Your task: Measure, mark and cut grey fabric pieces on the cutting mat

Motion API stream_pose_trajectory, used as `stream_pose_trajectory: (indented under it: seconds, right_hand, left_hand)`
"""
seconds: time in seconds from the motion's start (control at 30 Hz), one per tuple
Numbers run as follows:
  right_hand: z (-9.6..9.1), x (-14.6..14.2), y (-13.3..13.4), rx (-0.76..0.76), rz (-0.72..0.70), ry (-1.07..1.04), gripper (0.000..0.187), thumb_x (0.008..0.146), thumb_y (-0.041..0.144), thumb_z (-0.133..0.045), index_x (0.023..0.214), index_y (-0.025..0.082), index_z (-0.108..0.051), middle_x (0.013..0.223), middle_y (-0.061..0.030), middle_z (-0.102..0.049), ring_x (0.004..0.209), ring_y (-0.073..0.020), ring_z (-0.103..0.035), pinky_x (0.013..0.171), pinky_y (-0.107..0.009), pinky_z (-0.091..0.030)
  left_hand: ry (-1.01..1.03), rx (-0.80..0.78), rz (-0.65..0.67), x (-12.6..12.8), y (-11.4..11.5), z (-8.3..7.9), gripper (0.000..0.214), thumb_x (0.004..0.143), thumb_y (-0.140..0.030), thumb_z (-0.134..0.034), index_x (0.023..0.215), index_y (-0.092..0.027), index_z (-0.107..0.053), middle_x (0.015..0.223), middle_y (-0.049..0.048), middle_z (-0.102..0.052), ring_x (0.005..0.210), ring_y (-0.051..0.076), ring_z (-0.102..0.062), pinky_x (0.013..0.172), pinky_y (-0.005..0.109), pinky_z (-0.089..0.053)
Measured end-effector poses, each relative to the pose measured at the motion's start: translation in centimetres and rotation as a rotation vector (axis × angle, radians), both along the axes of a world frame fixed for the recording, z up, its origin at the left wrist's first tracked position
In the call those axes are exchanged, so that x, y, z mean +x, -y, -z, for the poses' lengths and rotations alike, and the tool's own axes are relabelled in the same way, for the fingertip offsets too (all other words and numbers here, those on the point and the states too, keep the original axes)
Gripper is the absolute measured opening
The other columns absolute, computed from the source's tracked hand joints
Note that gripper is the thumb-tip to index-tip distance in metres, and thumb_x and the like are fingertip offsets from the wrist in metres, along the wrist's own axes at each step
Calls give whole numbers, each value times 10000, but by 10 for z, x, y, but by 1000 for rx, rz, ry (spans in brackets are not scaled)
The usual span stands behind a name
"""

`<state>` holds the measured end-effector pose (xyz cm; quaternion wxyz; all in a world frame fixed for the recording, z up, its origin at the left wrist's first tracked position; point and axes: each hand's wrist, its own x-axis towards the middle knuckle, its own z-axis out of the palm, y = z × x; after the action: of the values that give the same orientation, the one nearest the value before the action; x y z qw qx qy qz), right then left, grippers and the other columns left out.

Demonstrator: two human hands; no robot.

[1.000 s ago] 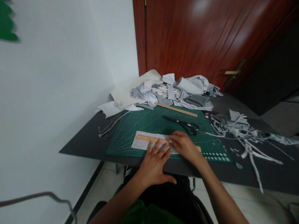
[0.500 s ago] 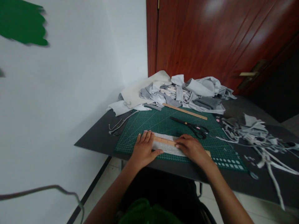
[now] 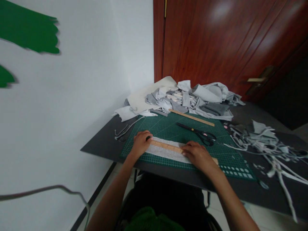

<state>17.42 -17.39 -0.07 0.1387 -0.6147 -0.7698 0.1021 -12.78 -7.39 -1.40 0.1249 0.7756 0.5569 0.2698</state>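
Running left to right, wooden ruler [image 3: 167, 146] on cloth [image 3: 166, 154], hands [image 3: 198, 155] curled atop, grip unclear

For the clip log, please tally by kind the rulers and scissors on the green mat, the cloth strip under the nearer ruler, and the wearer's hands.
Rulers: 2 (near ruler, far ruler)
Scissors: 1 pair
Cloth strip: 1
Hands: 2 (left hand, right hand)
Total: 6

A reddish-brown wooden door [image 3: 211, 41] with a brass-colored lever handle [image 3: 256, 80] stands behind the black table [image 3: 101, 144]; green cutouts [image 3: 29, 29] hang on the white wall [image 3: 84, 96], a gray cable [image 3: 57, 187] curving below.
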Motion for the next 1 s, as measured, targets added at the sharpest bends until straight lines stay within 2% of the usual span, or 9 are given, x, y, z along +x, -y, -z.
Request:
stream_pose_trajectory:
  seconds: [0.13,0.4,0.7,0.9,1.0]
  right_hand:
    - [1,1,1,-3,-8,-20,321,970,224,-588,1226,297,-767,1256,-91,-692,1178,-278,-636,1054,-455,-442]
    - [1,2,1,-27,-20,-12,321,961,215,-600,1228,292,-762,1251,-90,-685,1164,-278,-634,1029,-434,-460]
    - [2,-4,3,10,4,48,365,955,170,-585,1256,283,-757,1251,-109,-694,1138,-297,-632,1015,-437,-475]
    - [4,-3,3,9,0,61,348,952,180,-602,1248,278,-758,1247,-106,-692,1118,-296,-635,1008,-438,-476]
    - [5,-2,3,18,-17,42,345,959,185,-593,1253,274,-751,1242,-104,-693,1126,-290,-630,1018,-432,-475]
  left_hand:
    - [7,-15,-31,1,-10,-1,100,846,-206,-701,860,-257,-786,1155,14,-758,1140,268,-647,1066,454,-427]
    - [2,10,-68,2,-11,3,107,866,-208,-663,827,-230,-759,1113,47,-742,1121,278,-623,1037,480,-440]
    - [-34,64,46,3,-7,0,124,927,-177,-610,826,-226,-663,939,25,-719,979,227,-618,941,386,-462]
    - [-59,82,83,4,-6,0,141,964,-156,-536,888,-224,-635,949,38,-687,1010,228,-605,938,367,-468]
    - [-83,75,78,5,-6,0,164,978,-150,-505,910,-228,-632,910,36,-678,954,229,-609,894,359,-476]
